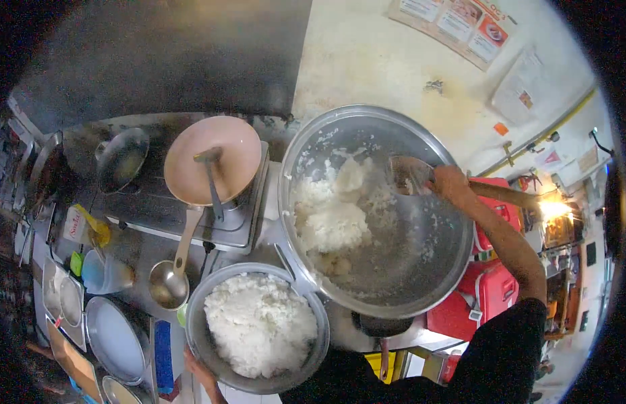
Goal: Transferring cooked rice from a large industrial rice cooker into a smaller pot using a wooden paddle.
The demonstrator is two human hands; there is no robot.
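Note:
My right hand (451, 185) is closed around a wooden paddle (505, 194), its broad blade inside a large metal pot (454, 283) near the right wall. Clumps of white rice (334, 227) lie in the left half of that pot, with grains stuck to its sides and bottom. In front and to the left, a smaller metal pot (200, 337) is heaped with white rice (259, 323). My left hand (204, 378) grips this pot at its lower left side; some of its fingers are hidden. A long handle of the smaller pot overlaps the large pot's rim.
A pink frying pan (235, 145) with a spatula (213, 185) sits on a stove (225, 237) at the back left. Nearby are a metal ladle (169, 286), a clear container (105, 273) and a round tray (116, 340). Red cooler boxes (485, 296) stand right of the large pot.

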